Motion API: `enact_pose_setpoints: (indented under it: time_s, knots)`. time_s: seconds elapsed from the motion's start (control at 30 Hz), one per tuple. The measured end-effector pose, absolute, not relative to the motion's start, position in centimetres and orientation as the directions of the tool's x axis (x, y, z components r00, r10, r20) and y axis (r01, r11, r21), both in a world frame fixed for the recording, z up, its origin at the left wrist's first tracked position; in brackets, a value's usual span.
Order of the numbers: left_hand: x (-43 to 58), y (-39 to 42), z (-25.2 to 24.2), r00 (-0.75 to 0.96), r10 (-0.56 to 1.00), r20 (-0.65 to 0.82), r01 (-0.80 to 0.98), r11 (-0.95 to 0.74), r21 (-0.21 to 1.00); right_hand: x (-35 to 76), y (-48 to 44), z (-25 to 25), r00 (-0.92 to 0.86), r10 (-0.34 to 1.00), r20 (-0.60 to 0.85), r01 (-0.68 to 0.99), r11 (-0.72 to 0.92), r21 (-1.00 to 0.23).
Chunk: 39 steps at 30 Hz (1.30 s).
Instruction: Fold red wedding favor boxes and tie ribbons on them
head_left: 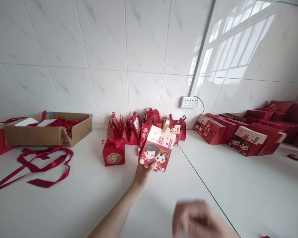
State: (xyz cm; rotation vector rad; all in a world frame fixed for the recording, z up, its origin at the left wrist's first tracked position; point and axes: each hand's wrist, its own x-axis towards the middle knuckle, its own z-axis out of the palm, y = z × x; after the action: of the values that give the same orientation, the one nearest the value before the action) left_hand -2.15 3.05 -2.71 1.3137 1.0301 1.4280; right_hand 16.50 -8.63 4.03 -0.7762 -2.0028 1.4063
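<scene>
My left hand (146,172) grips a red and white gift box (155,155) by its lower edge, thumb on the front. Two cartoon figures are printed on it, and a gold ribbon loop (165,126) shows at its top. Low in the view, apart from the box, my right hand (196,218) is smeared by motion, so its fingers cannot be made out. Left of the held box stands a small red box (113,155) with a ribbon bow. Behind it are several red triangular gift boxes (133,127) with ribbon loops.
A cardboard box (37,134) with red ribbon inside stands at left, loose dark red ribbon (47,163) before it on the white table (89,198). Several folded red boxes (248,140) lie at right. A power strip (189,102) is on the tiled wall.
</scene>
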Motion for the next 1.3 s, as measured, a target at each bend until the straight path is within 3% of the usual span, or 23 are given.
enact_pose_setpoints:
  time_s: [0.07, 0.1, 0.17, 0.33, 0.43, 0.57, 0.7, 0.9, 1.13, 1.3]
  knots:
    - [-1.8, 2.7, -2.4, -0.010, 0.959, 0.283, -0.117, -0.282, 0.952, 16.7, -4.9, 5.9, -0.455, 0.854, 0.252, 0.138, 0.347, -0.928]
    - [-1.5, 2.4, -2.2, -0.016, 0.949, 0.316, -0.131, -0.315, 0.940, 16.4, -2.9, 6.8, -0.216, 0.903, 0.371, 0.196, 0.413, -0.890]
    - [-0.8, 1.8, -2.1, -0.025, 0.913, 0.407, -0.108, -0.407, 0.907, 15.3, 0.8, 8.1, 0.048, 0.846, 0.531, 0.253, 0.504, -0.826]
    - [-1.0, 1.0, -1.7, 0.195, 0.805, 0.560, 0.139, -0.588, 0.797, 13.4, 5.4, 8.9, -0.006, 0.765, 0.644, 0.230, 0.628, -0.744]
    - [-3.2, 2.3, -1.1, 0.194, 0.784, 0.590, 0.200, -0.620, 0.759, 14.3, 5.2, 9.4, 0.004, 0.745, 0.667, 0.184, 0.655, -0.733]
    - [-5.6, 4.3, -0.6, -0.081, 0.762, 0.642, 0.251, -0.608, 0.753, 15.2, 4.4, 8.9, 0.016, 0.662, 0.749, 0.200, 0.732, -0.651]
    - [-4.9, 3.6, 0.1, -0.337, 0.675, 0.657, 0.106, -0.666, 0.739, 13.5, 3.6, 4.9, -0.218, 0.606, 0.765, 0.259, 0.792, -0.553]
    - [-2.7, 1.1, 1.0, -0.131, 0.697, 0.705, 0.262, -0.662, 0.703, 11.8, 2.5, 1.2, -0.206, 0.696, 0.688, 0.230, 0.718, -0.658]
    - [-2.4, 0.9, 1.5, -0.114, 0.724, 0.680, 0.288, -0.631, 0.720, 12.4, 2.2, 1.4, -0.227, 0.709, 0.667, 0.222, 0.705, -0.674]
    - [-2.2, 0.6, 1.6, -0.126, 0.621, 0.774, 0.355, -0.700, 0.619, 12.4, 1.8, 1.2, -0.196, 0.697, 0.690, 0.230, 0.716, -0.659]
